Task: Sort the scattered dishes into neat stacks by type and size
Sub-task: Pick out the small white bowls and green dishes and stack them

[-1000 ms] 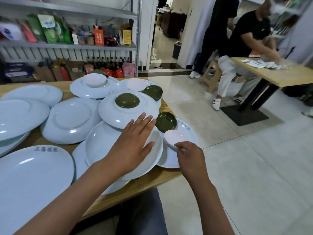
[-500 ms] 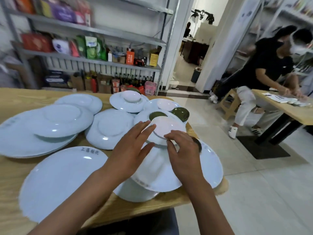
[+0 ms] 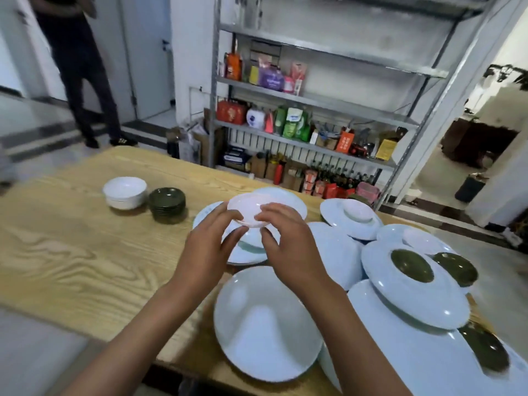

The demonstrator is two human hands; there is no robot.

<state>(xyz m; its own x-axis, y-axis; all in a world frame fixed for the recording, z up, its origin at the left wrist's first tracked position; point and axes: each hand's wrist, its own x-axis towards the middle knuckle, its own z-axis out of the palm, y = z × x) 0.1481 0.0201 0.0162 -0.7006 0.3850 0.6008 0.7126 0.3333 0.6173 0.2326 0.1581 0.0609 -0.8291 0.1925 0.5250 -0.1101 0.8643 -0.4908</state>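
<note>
1. Nearest you, a large white plate lay at the table's front edge, with more plates overlapping to its right, two carrying a green saucer on top.
2. Just beyond, your left hand and right hand shared one small white dish, raised above the plates in the middle of the table.
3. Your left fingers curled round its left rim, thumb underneath; your right fingertips pinched the right rim. Neither hand was released or clenched empty; both were grasping the dish lightly.
4. I judge the dish light, stiff, glazed and so slippery, and breakable if dropped. The rim, taken on opposite sides as you had it, looks the safest hold.
5. Farther left stood a stack of white bowls with a stack of green saucers just beside it; the dish probably belonged with the white pile.
</note>
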